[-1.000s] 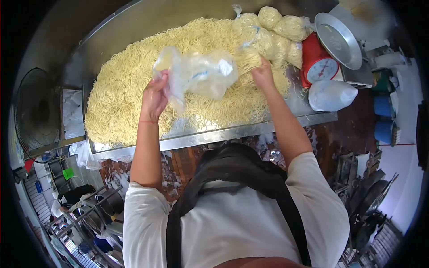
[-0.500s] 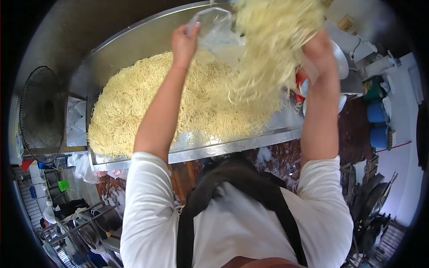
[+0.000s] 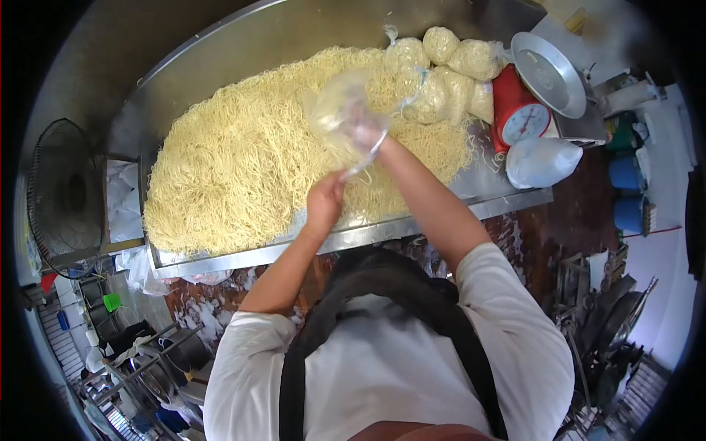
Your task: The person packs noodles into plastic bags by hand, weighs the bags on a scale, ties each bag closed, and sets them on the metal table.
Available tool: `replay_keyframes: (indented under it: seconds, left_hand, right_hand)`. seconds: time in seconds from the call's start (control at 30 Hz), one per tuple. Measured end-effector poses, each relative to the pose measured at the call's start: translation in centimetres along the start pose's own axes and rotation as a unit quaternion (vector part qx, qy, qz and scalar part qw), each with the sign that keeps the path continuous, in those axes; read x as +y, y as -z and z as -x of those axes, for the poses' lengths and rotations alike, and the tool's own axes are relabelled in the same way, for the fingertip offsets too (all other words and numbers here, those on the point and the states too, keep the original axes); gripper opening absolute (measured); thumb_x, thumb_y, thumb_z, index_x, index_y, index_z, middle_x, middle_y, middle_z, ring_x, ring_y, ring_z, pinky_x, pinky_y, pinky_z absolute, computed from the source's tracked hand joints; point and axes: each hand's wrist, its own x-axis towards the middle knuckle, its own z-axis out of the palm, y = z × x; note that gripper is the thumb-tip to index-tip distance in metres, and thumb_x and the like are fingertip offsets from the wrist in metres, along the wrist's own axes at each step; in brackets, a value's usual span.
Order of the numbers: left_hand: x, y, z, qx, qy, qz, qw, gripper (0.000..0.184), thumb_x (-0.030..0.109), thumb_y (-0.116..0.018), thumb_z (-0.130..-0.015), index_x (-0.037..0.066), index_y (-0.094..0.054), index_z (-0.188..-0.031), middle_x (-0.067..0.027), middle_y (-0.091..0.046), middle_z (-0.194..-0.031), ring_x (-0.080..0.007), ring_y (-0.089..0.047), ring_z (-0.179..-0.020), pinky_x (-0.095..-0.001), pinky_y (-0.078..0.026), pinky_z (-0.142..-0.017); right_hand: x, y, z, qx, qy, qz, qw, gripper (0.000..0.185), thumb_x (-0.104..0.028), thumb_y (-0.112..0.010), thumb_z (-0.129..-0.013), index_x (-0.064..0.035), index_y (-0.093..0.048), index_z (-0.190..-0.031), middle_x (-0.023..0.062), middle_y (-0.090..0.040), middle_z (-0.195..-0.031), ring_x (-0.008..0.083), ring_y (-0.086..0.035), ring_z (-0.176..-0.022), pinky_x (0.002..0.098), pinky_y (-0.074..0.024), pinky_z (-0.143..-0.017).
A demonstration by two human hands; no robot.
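My left hand (image 3: 325, 202) is closed, pinching the rim of a clear plastic bag (image 3: 379, 145) over the front of the noodle heap. Inside the bag is my right hand (image 3: 363, 126), in up to the wrist, with a blurred bunch of noodles (image 3: 329, 117) around its fingertips. Motion and the plastic smear its fingers, so their grip does not show. Below and around both hands spreads a large heap of loose yellow noodles (image 3: 228, 162) on a metal table (image 3: 515, 197) with a raised back wall.
Several filled noodle bags (image 3: 441, 88) stand at the table's back right. Beside them is a red dial scale (image 3: 515, 110) with a round metal pan (image 3: 548, 73). A white plastic bundle (image 3: 543, 162) lies near the right edge. A fan (image 3: 73, 195) stands left.
My right hand has come left and down from the right side, bringing its bunch of noodles into the bag. My left hand has lowered towards the table's front, still holding the bag's rim.
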Motion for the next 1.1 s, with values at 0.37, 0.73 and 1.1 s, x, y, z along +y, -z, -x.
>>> replay_keyframes:
  seconds: [0.37, 0.73, 1.1]
  left_hand:
    - [-5.9, -4.0, 0.9, -0.069, 0.083, 0.097, 0.989, 0.008, 0.004, -0.059, -0.091, 0.001, -0.055, -0.098, -0.0179, -0.056, -0.086, -0.0336, -0.058, -0.083, -0.0363, -0.048, -0.079]
    - [-2.6, -2.4, -2.7, -0.085, 0.074, 0.084, 0.990, 0.013, 0.011, -0.056, -0.095, 0.004, -0.050, -0.105, -0.0189, -0.056, -0.073, -0.0376, -0.058, -0.066, -0.0445, -0.046, -0.062]
    - [1.7, -3.2, -1.7, -0.122, 0.042, 0.036, 0.991, 0.008, 0.012, -0.055, -0.096, 0.007, -0.052, -0.101, -0.0211, -0.061, -0.069, -0.0417, -0.061, -0.063, -0.0487, -0.048, -0.057]
  right_hand:
    - [11.2, 8.1, 4.1, 0.113, 0.074, 0.705, 0.696, 0.040, -0.021, -0.070, -0.084, -0.0080, -0.063, -0.121, 0.0232, -0.063, -0.116, 0.0356, -0.064, -0.098, 0.0436, -0.0492, -0.093]
    - [7.4, 3.3, 0.8, 0.163, 0.147, 0.165, 0.962, 0.063, -0.004, -0.064, -0.080, -0.0006, -0.044, -0.139, 0.0163, -0.064, -0.106, 0.0250, -0.062, -0.091, 0.0368, -0.0520, -0.081]
    - [11.1, 4.5, -4.7, 0.048, 0.164, 0.391, 0.904, 0.050, -0.036, -0.065, -0.090, -0.0004, -0.057, -0.125, 0.0181, -0.065, -0.110, 0.0292, -0.063, -0.099, 0.0393, -0.0515, -0.085]
